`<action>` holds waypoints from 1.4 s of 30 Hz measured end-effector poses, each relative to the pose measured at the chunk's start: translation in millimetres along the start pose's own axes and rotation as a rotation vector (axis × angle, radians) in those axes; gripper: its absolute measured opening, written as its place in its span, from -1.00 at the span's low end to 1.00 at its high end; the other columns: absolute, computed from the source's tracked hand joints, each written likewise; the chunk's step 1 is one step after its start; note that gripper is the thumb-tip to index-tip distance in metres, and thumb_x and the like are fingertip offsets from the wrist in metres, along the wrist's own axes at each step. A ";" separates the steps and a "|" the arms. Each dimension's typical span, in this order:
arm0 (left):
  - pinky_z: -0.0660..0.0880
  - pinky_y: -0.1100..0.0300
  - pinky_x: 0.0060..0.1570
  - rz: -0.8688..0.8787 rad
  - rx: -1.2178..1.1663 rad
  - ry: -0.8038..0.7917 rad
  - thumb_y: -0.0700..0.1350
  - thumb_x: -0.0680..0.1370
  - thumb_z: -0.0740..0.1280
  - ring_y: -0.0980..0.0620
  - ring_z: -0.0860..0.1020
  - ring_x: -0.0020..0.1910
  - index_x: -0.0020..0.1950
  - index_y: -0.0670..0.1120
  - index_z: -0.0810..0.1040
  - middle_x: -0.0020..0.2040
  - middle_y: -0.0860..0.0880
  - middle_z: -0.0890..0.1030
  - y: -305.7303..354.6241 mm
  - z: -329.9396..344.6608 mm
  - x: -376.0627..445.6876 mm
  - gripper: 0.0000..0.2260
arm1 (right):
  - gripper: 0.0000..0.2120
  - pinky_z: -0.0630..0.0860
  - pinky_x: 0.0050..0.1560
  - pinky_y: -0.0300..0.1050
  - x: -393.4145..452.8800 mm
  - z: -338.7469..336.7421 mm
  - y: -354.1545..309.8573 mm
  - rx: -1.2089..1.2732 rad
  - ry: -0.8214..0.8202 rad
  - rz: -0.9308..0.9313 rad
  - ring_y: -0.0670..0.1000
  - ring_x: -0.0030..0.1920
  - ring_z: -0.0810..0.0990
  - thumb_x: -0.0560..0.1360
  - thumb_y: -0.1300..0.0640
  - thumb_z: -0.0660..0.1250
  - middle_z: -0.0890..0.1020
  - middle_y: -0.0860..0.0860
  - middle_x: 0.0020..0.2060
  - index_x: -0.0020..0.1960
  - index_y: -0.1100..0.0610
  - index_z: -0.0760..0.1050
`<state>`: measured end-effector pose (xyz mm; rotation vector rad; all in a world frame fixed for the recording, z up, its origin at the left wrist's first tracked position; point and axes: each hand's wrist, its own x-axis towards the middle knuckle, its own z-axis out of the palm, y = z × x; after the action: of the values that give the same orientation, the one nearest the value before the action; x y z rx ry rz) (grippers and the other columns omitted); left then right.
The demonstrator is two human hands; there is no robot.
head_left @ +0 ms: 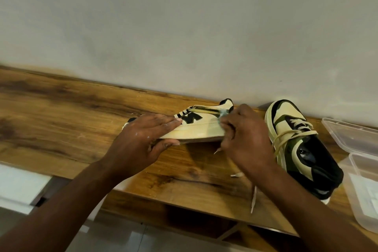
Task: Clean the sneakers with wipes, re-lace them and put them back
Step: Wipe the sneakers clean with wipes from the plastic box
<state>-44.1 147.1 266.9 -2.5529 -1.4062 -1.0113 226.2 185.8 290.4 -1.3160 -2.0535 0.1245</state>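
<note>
A: Holding status, left hand (143,139): fingers laid straight along the side of the cream sneaker (204,127), thumb beneath the sole edge, so the shoe is clamped between thumb and fingers. The sneaker is tipped on its side above the wooden table (71,112), sole edge facing the camera.

B: Right hand (243,139)?

A: Fingers curled and pinching a pale wipe (224,115), pressed against the cream sneaker at its right end. Only a small bunched portion of the wipe shows past the fingertips.

B: Location of the second sneaker (296,145)?

A: Upright on the table, just right of the right hand, near the wall (184,26). Its cream laces (294,131) are threaded and hang loose over the upper.

B: Other items?

A: A lace end (253,200) hangs past the front table edge below the right wrist. A clear plastic container (364,186) sits at the far right, lid (351,135) open beside the second sneaker.
</note>
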 end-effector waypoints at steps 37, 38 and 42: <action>0.61 -0.07 0.15 -0.049 -0.010 0.032 0.13 0.63 0.35 0.00 0.62 0.30 0.42 -0.09 0.62 0.35 -0.02 0.65 4.6 3.3 2.2 -0.56 | -0.80 0.61 -0.08 -0.09 5.4 9.6 13.8 0.052 0.189 0.084 -0.02 -0.07 0.60 0.44 0.37 0.51 0.64 0.02 -0.08 0.02 0.16 0.73; 0.61 -0.06 0.15 -0.046 -0.009 0.032 0.13 0.63 0.36 0.01 0.62 0.30 0.41 -0.09 0.62 0.35 -0.02 0.65 4.9 3.3 1.7 -0.56 | -0.79 0.61 -0.06 -0.11 4.9 14.0 4.5 0.064 0.179 0.064 -0.02 -0.04 0.60 0.45 0.36 0.52 0.65 0.03 -0.05 0.04 0.16 0.73; 0.61 -0.04 0.17 -0.027 0.002 0.034 0.10 0.60 0.40 0.02 0.61 0.32 0.41 -0.09 0.62 0.35 -0.02 0.65 5.9 3.4 -0.7 -0.56 | -0.77 0.61 -0.05 -0.17 -4.4 28.2 -30.9 0.130 0.095 -0.099 0.04 -0.01 0.61 0.44 0.39 0.53 0.65 0.06 -0.04 0.07 0.23 0.73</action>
<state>-38.0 144.4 265.3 -2.5091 -1.4362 -1.0521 186.9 174.9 279.9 -1.1182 -1.9915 0.1460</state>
